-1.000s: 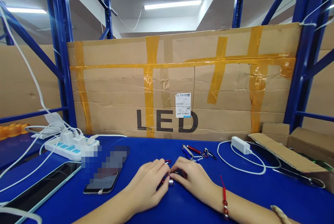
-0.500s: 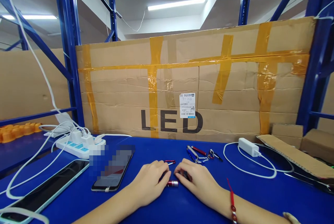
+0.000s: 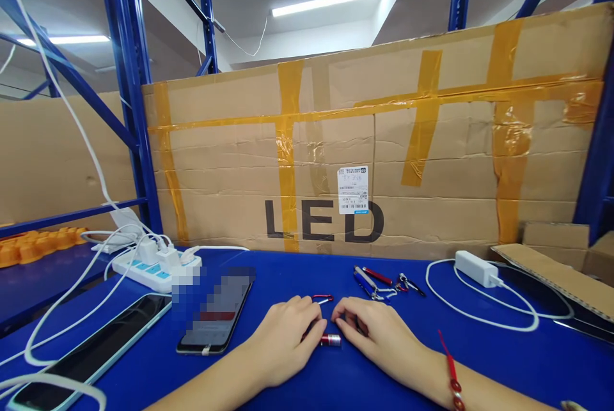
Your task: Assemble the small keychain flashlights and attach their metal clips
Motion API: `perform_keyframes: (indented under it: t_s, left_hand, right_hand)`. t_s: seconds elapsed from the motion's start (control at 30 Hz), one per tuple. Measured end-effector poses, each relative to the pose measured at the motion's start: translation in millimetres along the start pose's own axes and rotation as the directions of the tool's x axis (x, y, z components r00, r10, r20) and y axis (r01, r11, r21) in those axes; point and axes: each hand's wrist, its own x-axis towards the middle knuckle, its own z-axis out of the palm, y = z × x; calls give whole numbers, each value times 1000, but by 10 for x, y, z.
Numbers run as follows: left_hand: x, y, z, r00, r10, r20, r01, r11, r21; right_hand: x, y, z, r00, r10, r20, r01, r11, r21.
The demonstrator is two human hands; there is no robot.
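Under the curled fingers and thumb of my left hand point(image 3: 293, 337) is a small red metal tube with a silver end point(image 3: 332, 340), like a mini torch. The silver end sticks out to the right past my thumb, and the rest is mostly hidden. Just beyond my left fingertips lies a small red clip point(image 3: 322, 299), partly covered. My right hand point(image 3: 377, 331) rests on the blue table opposite, its fingers curled in and the thumb close to them. A dark gap shows inside that hand, and I cannot make out what it holds, if anything.
Past my right hand lie a blue and silver tube point(image 3: 365, 282), a red tube point(image 3: 377, 275) and a black key-ring piece point(image 3: 411, 284). Two phones, one a black phone point(image 3: 218, 315), and a white power strip point(image 3: 144, 268) are at left. A white adapter point(image 3: 476, 268) trails cable at right.
The whole scene has shifted slightly to the right in view as my head turned. Both hands keep nearly the same pose, and the red tube stays under my left hand.
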Motion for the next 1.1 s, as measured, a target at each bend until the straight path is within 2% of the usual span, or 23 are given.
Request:
perform_keyframes:
  t_s: [0.73, 1.1]
  left_hand:
    - [-14, -35, 20, 998, 58, -6, -58, 997, 57]
    - [9, -52, 30, 997, 54, 49, -58, 996, 64]
  right_hand:
    - [6, 20, 18, 998, 13, 59, -11, 999, -34]
    - [-4, 29, -3, 998, 15, 65, -13, 1000, -25]
